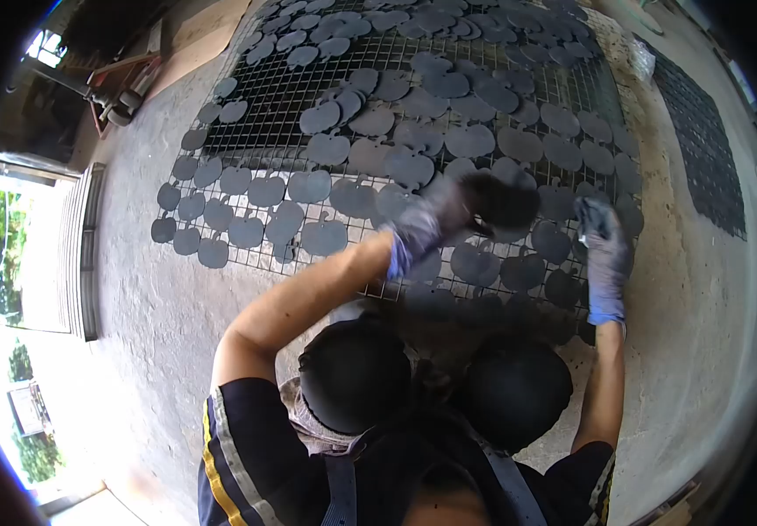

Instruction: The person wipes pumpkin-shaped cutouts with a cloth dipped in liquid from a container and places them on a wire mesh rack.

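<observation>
Dark, flat, pumpkin-shaped pieces [310,186] lie in rows and loose overlapping groups on a wire grid [277,101] on the floor. My left hand [444,210], in a grey and purple glove, is over the near middle of the grid, closed on a dark piece [508,206] that is smeared by motion. My right hand [604,241], gloved the same way, is at the grid's right edge. Its fingers are bent around something dark and small that I cannot make out. My two knees, in dark coverings, are at the grid's near edge.
Beyond the grid, many pieces are heaped at the far end. A dark textured sheet [698,140] lies on the concrete floor at the right. A wheeled metal frame [124,101] stands at the far left, and a corrugated panel [85,254] is by the bright opening.
</observation>
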Demonstrator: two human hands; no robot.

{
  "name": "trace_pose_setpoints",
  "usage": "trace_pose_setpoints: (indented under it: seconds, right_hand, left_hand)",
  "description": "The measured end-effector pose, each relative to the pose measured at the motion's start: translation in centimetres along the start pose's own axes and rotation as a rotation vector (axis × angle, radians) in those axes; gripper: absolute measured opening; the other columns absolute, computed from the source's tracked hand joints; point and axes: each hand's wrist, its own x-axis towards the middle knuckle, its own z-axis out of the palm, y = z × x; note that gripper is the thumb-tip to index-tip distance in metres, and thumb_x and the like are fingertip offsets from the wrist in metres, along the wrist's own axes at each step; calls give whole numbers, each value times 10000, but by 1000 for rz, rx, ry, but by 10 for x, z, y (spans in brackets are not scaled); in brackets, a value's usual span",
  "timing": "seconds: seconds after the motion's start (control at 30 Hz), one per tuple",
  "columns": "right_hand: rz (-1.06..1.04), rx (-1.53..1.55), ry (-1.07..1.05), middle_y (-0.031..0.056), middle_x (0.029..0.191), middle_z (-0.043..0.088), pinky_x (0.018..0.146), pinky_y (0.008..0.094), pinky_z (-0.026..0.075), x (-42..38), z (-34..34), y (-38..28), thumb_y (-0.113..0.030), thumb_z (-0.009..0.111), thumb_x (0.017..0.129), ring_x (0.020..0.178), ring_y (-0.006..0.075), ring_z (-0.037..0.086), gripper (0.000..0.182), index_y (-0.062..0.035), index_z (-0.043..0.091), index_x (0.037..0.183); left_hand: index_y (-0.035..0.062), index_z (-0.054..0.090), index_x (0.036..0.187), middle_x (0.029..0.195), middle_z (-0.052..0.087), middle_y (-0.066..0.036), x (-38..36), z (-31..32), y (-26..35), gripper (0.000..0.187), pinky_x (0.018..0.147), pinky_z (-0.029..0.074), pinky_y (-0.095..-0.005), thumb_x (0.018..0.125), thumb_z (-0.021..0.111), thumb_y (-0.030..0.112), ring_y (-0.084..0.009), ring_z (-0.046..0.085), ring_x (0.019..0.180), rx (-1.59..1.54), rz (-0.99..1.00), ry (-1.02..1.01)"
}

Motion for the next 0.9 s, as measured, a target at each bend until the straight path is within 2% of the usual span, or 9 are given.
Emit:
trace_pose_setpoints:
  seconds: [0.03, 0.1, 0.27, 0.43, 0.5, 0.53, 0.6, 0.7, 0.9]
  right_hand:
    - [-57, 177, -28, 54, 947, 577, 738, 235, 434, 2, -2, 5, 44, 510, 731, 864, 116, 534, 298, -50, 529, 1013]
    - [86, 310, -87, 91, 1007, 552, 805, 242, 416, -1, -6, 3, 66, 458, 773, 895, 163, 539, 262, 33, 492, 1031]
    - [166, 398, -90, 85, 991, 550, 761, 214, 422, -6, -6, -8, 43, 466, 789, 876, 127, 529, 230, 35, 509, 1015]
    - [142, 360, -123, 90, 996, 550, 764, 210, 416, -4, -5, -5, 33, 465, 793, 889, 126, 523, 234, 35, 505, 1024]
    - [154, 392, -146, 92, 1000, 548, 765, 209, 415, -9, -1, -3, 30, 465, 794, 892, 129, 523, 237, 37, 502, 1028]
    - [175, 409, -172, 97, 1007, 546, 772, 212, 412, -9, 2, 0, 29, 462, 795, 896, 134, 524, 239, 42, 498, 1031]
    - [201, 424, -212, 102, 1014, 543, 779, 215, 409, -11, 6, 2, 28, 458, 796, 900, 140, 526, 241, 47, 494, 1034]
    - [282, 468, -260, 98, 1015, 546, 786, 219, 408, -12, 13, 0, 21, 464, 794, 911, 145, 524, 245, 46, 493, 1037]
    - [143, 395, -227, 35, 942, 571, 699, 200, 431, -17, 27, -21, 25, 509, 758, 818, 90, 523, 229, -37, 556, 973]
  left_hand:
    - [8, 493, 1058, 943, 572, -110, 1, -17, 7, 282, 740, 482, -270, 808, 493, 140, -189, 564, 829, -201, 66, -6]
    - [48, 482, 1096, 1023, 551, -116, 10, -61, 13, 309, 801, 458, -283, 815, 487, 176, -191, 538, 945, -459, -231, 74]
    - [55, 512, 1062, 964, 576, -96, 39, -168, -5, 327, 722, 460, -260, 787, 528, 231, -157, 563, 846, -278, 100, 396]
    - [67, 516, 827, 623, 519, -36, -17, -237, -2, 173, 389, 398, -270, 785, 512, 235, -151, 511, 483, -201, -60, 950]
    - [40, 559, 964, 863, 601, -119, -54, -249, -22, 259, 613, 464, -292, 814, 429, 206, -191, 590, 748, 530, -188, 903]
    - [52, 532, 1004, 923, 580, -79, -76, -250, -25, 238, 646, 433, -237, 805, 490, 176, -127, 555, 789, 727, -212, 705]
    - [45, 558, 942, 807, 605, -89, -117, -206, -19, 203, 595, 453, -256, 790, 471, 148, -172, 581, 718, 345, -20, 750]
    - [50, 542, 976, 839, 613, -45, -167, -139, -15, 210, 602, 458, -213, 818, 405, 33, -109, 577, 745, 242, -108, 742]
    - [88, 466, 1095, 956, 562, -81, -154, -75, -21, 381, 701, 438, -256, 743, 564, 194, -186, 554, 841, 1208, -245, 322]
